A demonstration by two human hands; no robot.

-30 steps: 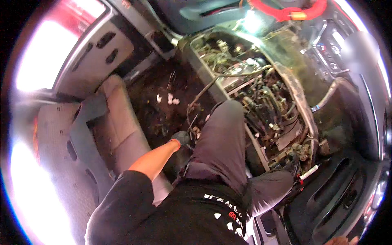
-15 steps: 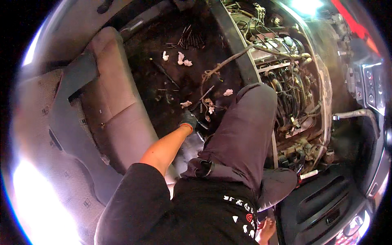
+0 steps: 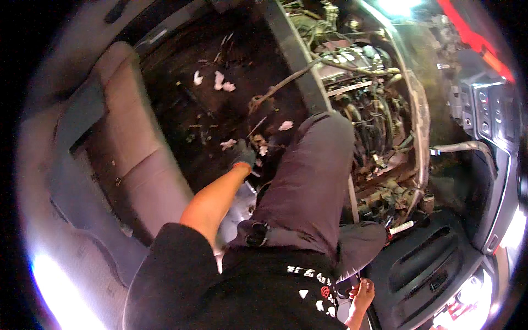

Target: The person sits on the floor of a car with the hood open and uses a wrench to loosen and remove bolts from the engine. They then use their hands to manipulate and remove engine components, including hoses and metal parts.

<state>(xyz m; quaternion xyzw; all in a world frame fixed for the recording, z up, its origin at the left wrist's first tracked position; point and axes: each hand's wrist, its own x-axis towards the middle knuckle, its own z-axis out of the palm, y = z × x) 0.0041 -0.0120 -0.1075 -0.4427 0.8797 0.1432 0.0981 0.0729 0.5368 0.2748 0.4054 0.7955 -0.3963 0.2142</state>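
My left hand (image 3: 242, 157), in a dark glove with an orange cuff, reaches down to the dark floor (image 3: 170, 107), beside white crumpled scraps (image 3: 228, 143) and a thin rod (image 3: 257, 126); its fingers are blurred. A pale metallic surface (image 3: 239, 209) lies under my forearm. My bent leg rests against the frame of an opened compartment (image 3: 374, 135) full of engine parts, hoses and wiring. My right hand (image 3: 360, 297), bare, is at the bottom right near the black door panel, fingers curled on something small that I cannot make out.
A grey bench seat (image 3: 148, 176) runs along the left. A black door panel (image 3: 421, 264) is at the lower right. A dashboard console (image 3: 484, 107), a red-covered wheel (image 3: 473, 38) and a bright lamp (image 3: 399, 5) are at the upper right. A hose (image 3: 462, 147) crosses right.
The view has turned further downward since a second ago. My left hand has moved a little higher toward the scraps. My right hand has come into fuller view at the bottom right.
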